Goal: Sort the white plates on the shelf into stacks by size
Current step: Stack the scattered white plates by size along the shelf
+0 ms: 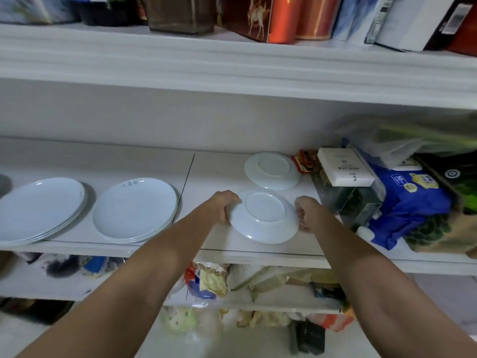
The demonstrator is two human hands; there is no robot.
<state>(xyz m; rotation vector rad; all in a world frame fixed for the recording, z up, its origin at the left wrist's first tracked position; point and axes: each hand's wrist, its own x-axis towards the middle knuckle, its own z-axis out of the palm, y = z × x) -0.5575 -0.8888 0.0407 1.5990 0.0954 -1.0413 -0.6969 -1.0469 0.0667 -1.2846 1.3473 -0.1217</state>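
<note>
A small white plate (263, 218) lies upside down near the front of the white shelf (206, 177). My left hand (224, 202) grips its left rim and my right hand (307, 211) grips its right rim. Behind it a second small plate (272, 171) rests upside down too. To the left stand two stacks of large white plates, right side up: one in the middle (134, 209) with grey lettering on its far rim, one at the far left (38, 209).
Packed against the shelf's right end are a white box (344, 167) on a clear container, a blue package (410, 202) and bags. The upper shelf board (232, 73) overhangs. Bags and packets crowd the lower shelves (206, 280).
</note>
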